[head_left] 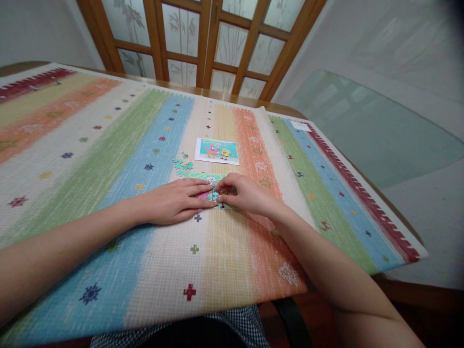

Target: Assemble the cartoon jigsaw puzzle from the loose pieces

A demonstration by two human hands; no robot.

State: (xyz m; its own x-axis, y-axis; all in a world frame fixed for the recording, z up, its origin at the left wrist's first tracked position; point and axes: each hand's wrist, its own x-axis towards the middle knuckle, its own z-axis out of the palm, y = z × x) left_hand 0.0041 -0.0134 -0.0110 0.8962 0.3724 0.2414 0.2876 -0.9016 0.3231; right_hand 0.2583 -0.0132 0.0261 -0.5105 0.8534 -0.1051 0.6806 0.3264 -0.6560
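Note:
A small, partly built jigsaw puzzle lies on a striped mat, mostly covered by my hands. My left hand rests flat on its left part, fingers stretched out and together. My right hand has its fingers curled, their tips pressing on the puzzle's right part; whether it holds a piece I cannot tell. Several loose turquoise puzzle pieces lie just beyond the puzzle on the left. A reference picture card with cartoon figures lies farther back.
The striped mat covers a wooden table. A glass tabletop stands to the right. Wooden-framed frosted glass doors are behind the table. A small white label lies near the mat's far right edge.

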